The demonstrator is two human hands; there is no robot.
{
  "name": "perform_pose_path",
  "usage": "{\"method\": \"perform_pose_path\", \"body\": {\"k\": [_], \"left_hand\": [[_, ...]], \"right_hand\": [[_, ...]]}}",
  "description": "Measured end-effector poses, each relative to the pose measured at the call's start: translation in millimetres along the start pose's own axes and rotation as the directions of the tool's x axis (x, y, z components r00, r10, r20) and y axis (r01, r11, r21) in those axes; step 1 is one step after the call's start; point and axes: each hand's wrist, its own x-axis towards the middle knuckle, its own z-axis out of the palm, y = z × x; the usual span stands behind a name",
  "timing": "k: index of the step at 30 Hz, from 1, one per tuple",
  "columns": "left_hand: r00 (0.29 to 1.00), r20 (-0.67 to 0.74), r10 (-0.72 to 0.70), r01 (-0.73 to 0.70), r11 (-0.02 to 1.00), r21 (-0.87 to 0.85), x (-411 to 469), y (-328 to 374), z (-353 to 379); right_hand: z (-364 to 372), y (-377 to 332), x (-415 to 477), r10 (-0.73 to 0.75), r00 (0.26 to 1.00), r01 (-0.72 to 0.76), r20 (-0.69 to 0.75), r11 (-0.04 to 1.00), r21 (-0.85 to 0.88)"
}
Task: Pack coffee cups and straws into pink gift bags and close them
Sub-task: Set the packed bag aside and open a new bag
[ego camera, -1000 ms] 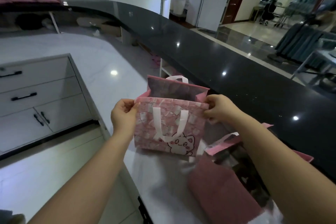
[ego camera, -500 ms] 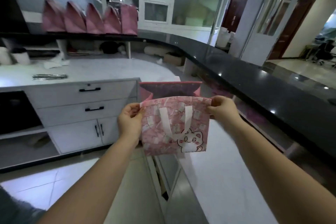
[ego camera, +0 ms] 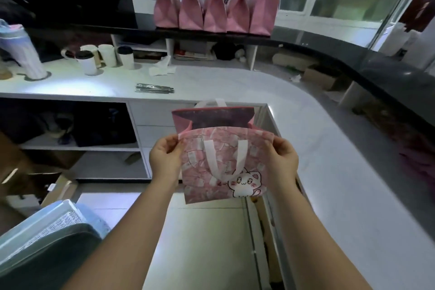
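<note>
I hold a pink gift bag (ego camera: 200, 172) with white handles and a cartoon cat print up in the air, its mouth open. My left hand (ego camera: 164, 160) pinches the near rim's left corner and my right hand (ego camera: 281, 158) pinches the right corner. Several white coffee cups (ego camera: 107, 55), some with black lids, stand at the back left of the white counter (ego camera: 211, 82). A bundle of wrapped straws (ego camera: 154, 88) lies on the counter in front of them. Several closed pink bags (ego camera: 214, 9) line the dark upper ledge.
A crumpled tissue (ego camera: 162, 68) lies near the cups and a pale tumbler (ego camera: 22, 54) stands at far left. White drawers and open shelves (ego camera: 98, 148) sit below the counter. The dark curved ledge (ego camera: 388, 75) runs along the right. A blue chair back (ego camera: 47, 238) is at lower left.
The view has swung left from the black ledge to the white counter with cups, straws and finished bags. Both hands kept pinching the open bag's rim and carried it along.
</note>
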Motion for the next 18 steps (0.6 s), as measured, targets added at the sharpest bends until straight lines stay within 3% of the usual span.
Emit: {"method": "perform_pose_path", "body": {"k": [8, 18], "left_hand": [[0.992, -0.119, 0.041, -0.046, 0.998, -0.047, 111.7, 0.9, 44.2], [0.988, -0.136, 0.077, -0.073, 0.997, 0.034, 264.4, 17.1, 116.8]], "right_hand": [[75.9, 23.7, 116.3, -0.017, 0.991, 0.009, 0.132, 0.998, 0.058], [176.5, 28.0, 297.8, -0.078, 0.979, 0.055, 0.189, 0.991, 0.123]]}}
